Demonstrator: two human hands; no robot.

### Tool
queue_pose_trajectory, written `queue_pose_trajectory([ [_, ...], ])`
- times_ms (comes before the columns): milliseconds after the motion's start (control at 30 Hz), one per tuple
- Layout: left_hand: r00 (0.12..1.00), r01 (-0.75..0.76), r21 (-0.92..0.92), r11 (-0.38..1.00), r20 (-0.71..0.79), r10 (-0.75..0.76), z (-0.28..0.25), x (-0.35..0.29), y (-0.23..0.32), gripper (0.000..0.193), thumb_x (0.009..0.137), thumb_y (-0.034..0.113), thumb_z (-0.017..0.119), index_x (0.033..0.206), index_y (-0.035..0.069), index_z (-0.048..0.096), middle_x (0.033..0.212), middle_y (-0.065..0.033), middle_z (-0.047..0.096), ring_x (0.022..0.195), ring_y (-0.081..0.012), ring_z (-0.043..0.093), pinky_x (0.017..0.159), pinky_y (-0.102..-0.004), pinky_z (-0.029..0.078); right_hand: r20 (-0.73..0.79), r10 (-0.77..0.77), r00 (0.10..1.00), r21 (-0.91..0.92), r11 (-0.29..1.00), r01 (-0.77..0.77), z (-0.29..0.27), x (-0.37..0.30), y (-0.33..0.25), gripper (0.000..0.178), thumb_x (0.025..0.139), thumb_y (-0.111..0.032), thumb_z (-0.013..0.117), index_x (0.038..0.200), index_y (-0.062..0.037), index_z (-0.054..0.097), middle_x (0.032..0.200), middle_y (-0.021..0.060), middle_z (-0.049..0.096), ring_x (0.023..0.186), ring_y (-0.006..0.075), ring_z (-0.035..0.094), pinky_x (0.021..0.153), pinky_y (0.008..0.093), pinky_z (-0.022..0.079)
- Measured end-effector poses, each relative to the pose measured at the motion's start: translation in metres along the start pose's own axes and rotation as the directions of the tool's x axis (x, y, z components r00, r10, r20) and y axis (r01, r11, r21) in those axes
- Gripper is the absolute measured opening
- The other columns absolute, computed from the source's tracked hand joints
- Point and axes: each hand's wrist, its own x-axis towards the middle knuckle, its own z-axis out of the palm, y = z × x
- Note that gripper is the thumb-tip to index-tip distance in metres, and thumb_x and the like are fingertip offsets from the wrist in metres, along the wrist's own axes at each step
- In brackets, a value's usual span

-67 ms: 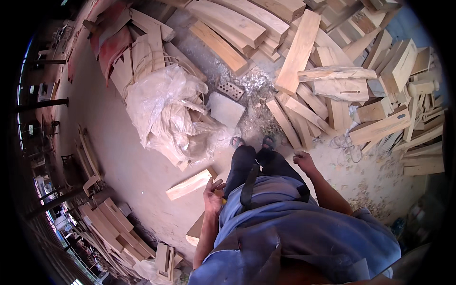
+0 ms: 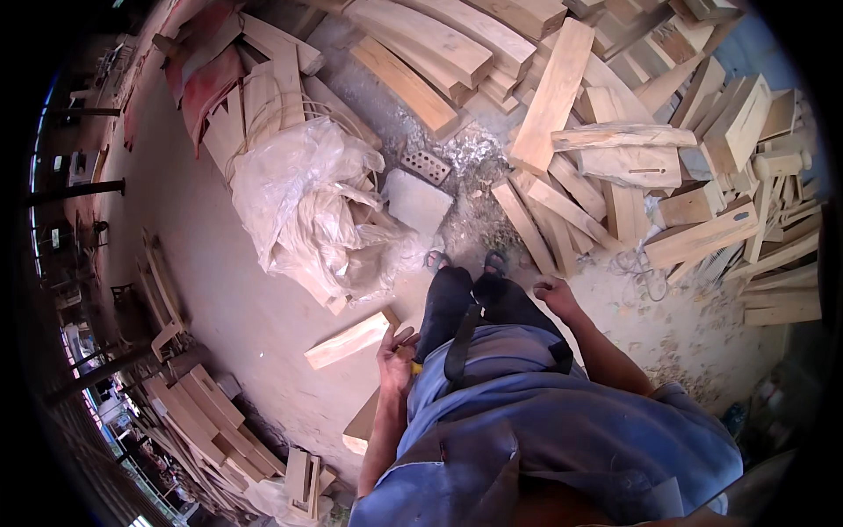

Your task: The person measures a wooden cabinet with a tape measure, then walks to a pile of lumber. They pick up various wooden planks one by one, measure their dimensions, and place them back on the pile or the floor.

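Spread beneath everything, a dusty floor [image 2: 198, 290], with shavings [image 2: 680, 360] strewn at the right. Heaped across the upper right, timber [image 2: 623, 162], overlapping at many angles. Stacked at the upper left, boards [image 2: 285, 79], partly covered by a crumpled clear sheet [image 2: 307, 189]; lying over the far left end, a red cloth [image 2: 211, 88]. Piled at the lower left, planks [image 2: 206, 413]. Worn in the foreground, a blue shirt [image 2: 562, 413] and dark trousers [image 2: 448, 307], with a dark strap [image 2: 461, 347] hanging in front.

Resting on the floor by the left forearm, 2 pale blocks: 1 upper block [image 2: 351, 341], just beyond the left fingertips in the view, and 1 lower block [image 2: 360, 426], partly hidden by the forearm. Ahead of the feet, a grey slab [image 2: 417, 202].

Held low beside the left hip, the left hand [image 2: 395, 364], fingers half curled about a yellow thing [image 2: 416, 367]; mostly hidden, kind impossible to tell. Held out right of the knees, the right hand [image 2: 557, 297], fingers bent, palm out of sight; cannot tell how far open or whether gripping anything. Lying just past the slab, 1 brick [image 2: 426, 168] with rows of holes.
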Motion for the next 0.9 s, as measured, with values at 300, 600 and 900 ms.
queue_pose_trajectory([
  [300,0.983,0.03,-0.353,0.935,0.18,0.037,0.13,0.053,0.053,0.073,0.087,-0.005,0.049,0.153,0.001,0.016,0.128,-0.0221,0.055,0.111,-0.0307,0.06,0.098,-0.0408,0.049,0.408,-0.442,0.799,-0.188,0.816,0.547,0.149,-0.035,-0.239,0.054,0.085,-0.011,0.069,0.134,0.0017,0.051,0.13,0.0217,0.059,0.114,0.0276,0.062,0.095,0.0345,0.048],
  [600,0.979,0.062,-0.328,0.942,0.206,0.007,0.077,0.104,0.083,0.052,0.092,-0.003,0.056,0.142,-0.002,0.04,0.113,-0.0155,0.064,0.1,-0.0207,0.063,0.093,-0.0335,0.05,0.334,-0.243,0.911,-0.093,0.953,0.288,0.196,0.01,-0.268,0.058,0.082,-0.015,0.074,0.131,0.0059,0.051,0.119,0.0216,0.064,0.11,0.0221,0.063,0.094,0.032,0.048],
  [900,0.92,0.045,0.171,0.984,0.377,-0.108,0.026,0.14,0.119,0.038,0.085,-0.007,0.068,0.122,-0.002,0.059,0.081,-0.0035,0.063,0.076,-0.0091,0.059,0.068,-0.0227,0.049,0.394,-0.17,0.903,-0.215,0.939,0.27,0.231,0.036,-0.273,0.057,0.082,-0.021,0.072,0.131,-0.0003,0.053,0.113,0.0195,0.068,0.102,0.0244,0.067,0.089,0.034,0.05],
])
